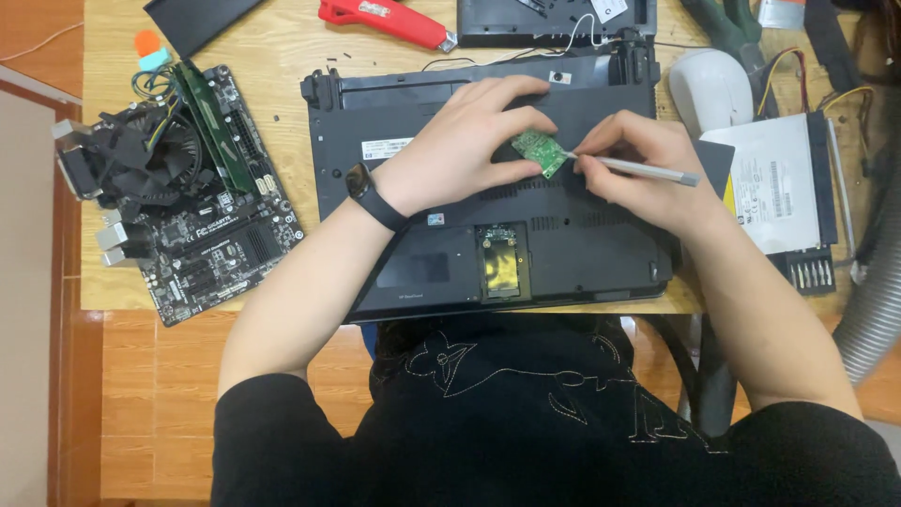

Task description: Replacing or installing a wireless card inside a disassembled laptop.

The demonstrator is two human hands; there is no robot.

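On wooden desk (282, 56): hands over laptop (563, 253).

Wooden table (282, 56): desktop motherboard (183, 192) at left edge, black fan cooler (141, 155) and green memory stick (211, 122) mounted on it. Red utility knife (385, 21) near the far edge, next to a black plastic panel (549, 23); white mouse (710, 86) at far right. Optical drive (779, 183) lies right, screwdriver bit set (812, 272) just beside it, grey ribbed hose (878, 310) at the frame edge.
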